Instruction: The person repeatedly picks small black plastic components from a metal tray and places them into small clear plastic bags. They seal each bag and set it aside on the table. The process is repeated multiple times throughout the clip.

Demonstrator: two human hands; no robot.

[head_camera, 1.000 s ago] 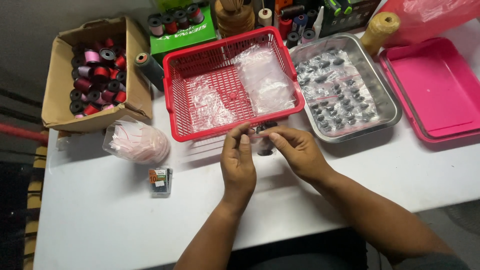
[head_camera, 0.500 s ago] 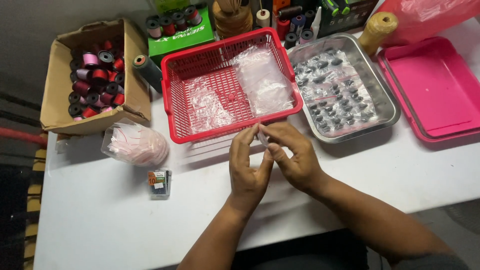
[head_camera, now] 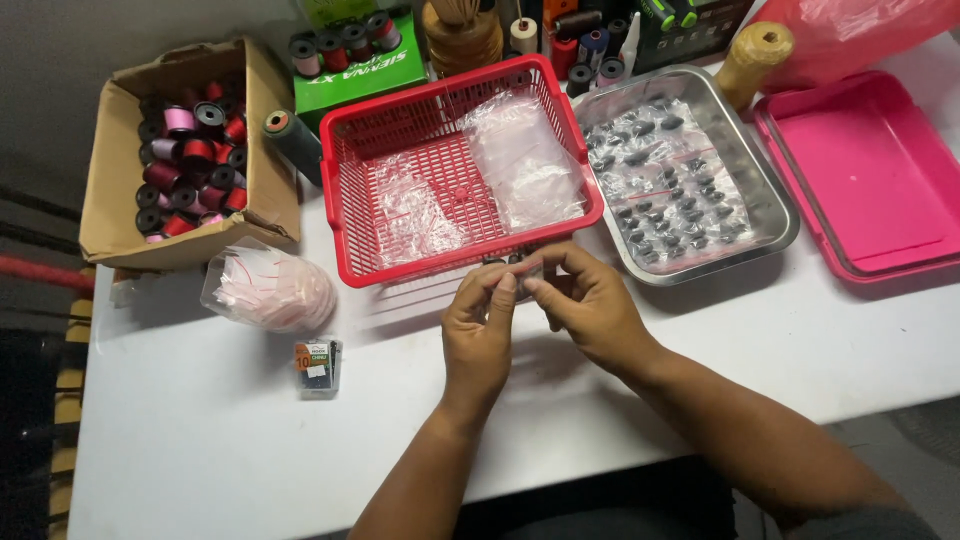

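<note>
Head view: one white table (head_camera: 200,440), seen from above.
Left hand (head_camera: 478,335): fingers pinched narrow on a small clear plastic bag (head_camera: 522,268), just in front of the red basket's near rim.
Right hand (head_camera: 590,305): thumb and forefinger closed on the same bag from the other side; fingertips of both hands almost meet.
Bag contents: too small to tell.
Small packet (head_camera: 318,366): flat on the table, left of the hands.
Bundle of clear bags (head_camera: 268,290): beside the cardboard box.
Red basket (head_camera: 350,215): holds loose clear bags.
Metal tray (head_camera: 775,215): right of the basket, filled with small bagged dark pieces.
Pink lid (head_camera: 870,170): far right.
Cardboard box (head_camera: 110,200): far left, full of thread spools.
</note>
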